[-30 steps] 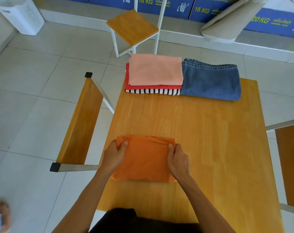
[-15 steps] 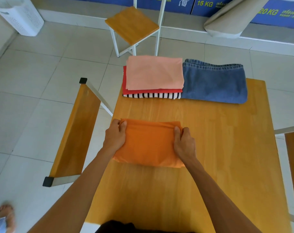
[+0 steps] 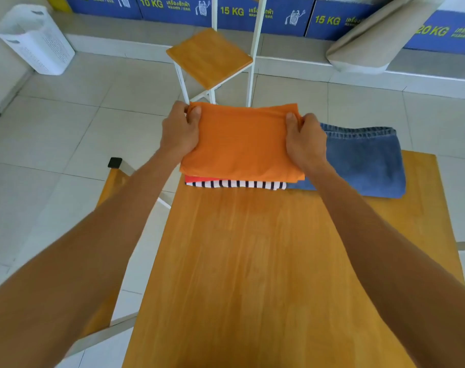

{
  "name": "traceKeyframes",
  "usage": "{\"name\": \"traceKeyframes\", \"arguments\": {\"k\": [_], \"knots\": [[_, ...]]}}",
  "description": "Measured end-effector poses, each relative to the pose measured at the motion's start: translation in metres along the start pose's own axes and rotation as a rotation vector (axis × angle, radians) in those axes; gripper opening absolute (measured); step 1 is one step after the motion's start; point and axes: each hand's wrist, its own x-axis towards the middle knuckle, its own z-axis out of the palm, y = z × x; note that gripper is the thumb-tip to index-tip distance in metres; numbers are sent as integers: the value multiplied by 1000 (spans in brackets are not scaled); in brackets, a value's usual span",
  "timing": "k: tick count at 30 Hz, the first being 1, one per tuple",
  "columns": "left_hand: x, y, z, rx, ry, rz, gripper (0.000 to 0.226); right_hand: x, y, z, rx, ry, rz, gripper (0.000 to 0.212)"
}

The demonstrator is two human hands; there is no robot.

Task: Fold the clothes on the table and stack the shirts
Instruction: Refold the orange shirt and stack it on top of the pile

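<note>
The person is holding a folded orange shirt by its two short sides, over the far end of the wooden table. The left hand is gripping the shirt's left edge, thumb lying on top near the far corner and the other fingers tucked out of sight beneath the cloth. The right hand is clamping the right edge the same way, thumb on top, remaining fingers hidden under the fabric. Directly below the hands, the orange shirt is covering a stack of folded shirts; only the near edges of a red shirt and a black-and-white striped shirt are peeking out toward the person. Whether the orange shirt is already resting on the stack or hanging just above it cannot be told, and anything else within the stack is concealed. Just beyond the right hand, folded blue jeans are lying on the table, their left portion hidden by the right wrist and the shirt. Past the fingertips, a wooden stool is standing on the tiled floor. Far off beyond the left hand, a white laundry basket is sitting against the wall.
</note>
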Motion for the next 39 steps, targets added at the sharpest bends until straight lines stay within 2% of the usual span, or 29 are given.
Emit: {"name": "traceKeyframes", "arguments": {"k": [5,10,18,22,28,31,33,35,37,39], "knots": [[47,-7,25,-26,-14,-113,52,51,-4,15,-25,-25,69,47],[51,-28,51,68,-84,-203,49,57,22,30,-143,-224,129,49],[68,-22,39,-7,-51,-214,45,50,13,27,-88,-46,72,38],[53,-33,44,75,-75,-203,49,33,19,32,-115,-102,107,40],[56,-24,35,120,18,-113,44,34,9,25,-106,-46,75,36],[45,-22,37,249,-27,-98,43,27,9,25,-178,-102,115,40],[38,-18,36,336,4,-63,41,23,6,25,-244,-69,121,39],[35,-10,36,415,85,75,37,22,-1,26,-320,69,8,36],[30,0,43,438,138,267,35,23,-12,33,-379,172,-192,39],[22,10,57,453,74,394,39,21,-26,46,-446,130,-385,43]]}}
